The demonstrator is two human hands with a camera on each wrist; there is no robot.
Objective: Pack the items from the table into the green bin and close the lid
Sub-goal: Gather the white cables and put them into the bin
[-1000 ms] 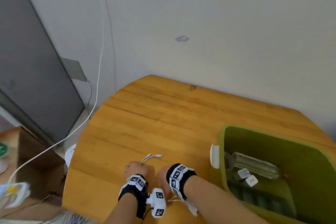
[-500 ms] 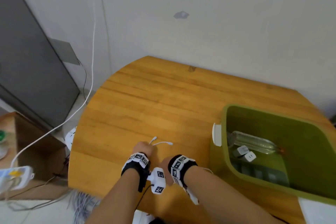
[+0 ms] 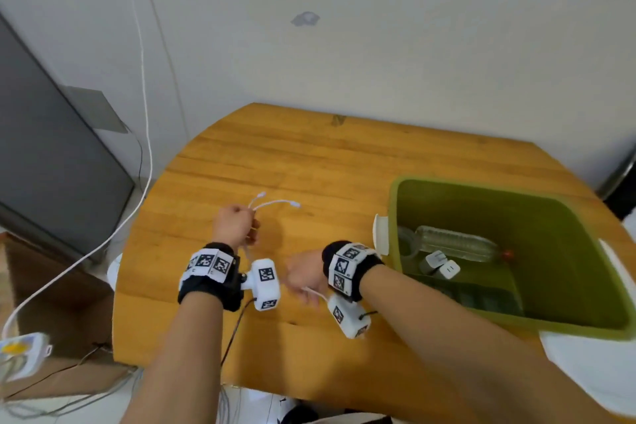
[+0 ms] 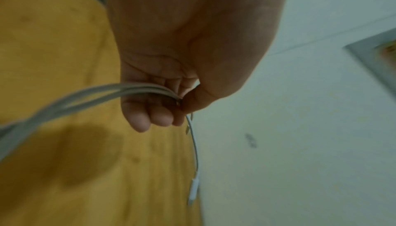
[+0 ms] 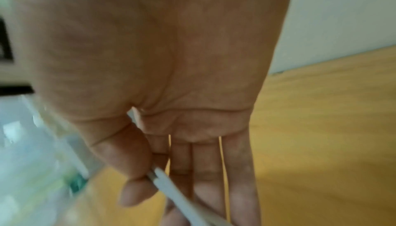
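- Your left hand (image 3: pixel 235 224) is fisted round the bundled white cable (image 4: pixel 102 94), left of the green bin (image 3: pixel 585 227).
- Your right hand (image 3: pixel 304 275), nearer the bin, pinches a strand between thumb (image 5: pixel 130 170) and forefinger; the other fingers lie straight.

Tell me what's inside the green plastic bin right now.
Inside the green plastic bin lie a clear plastic bottle on its side, two small white charger blocks, and something dark beneath them that I can't identify. The bin's near wall hides the floor closest to the person.
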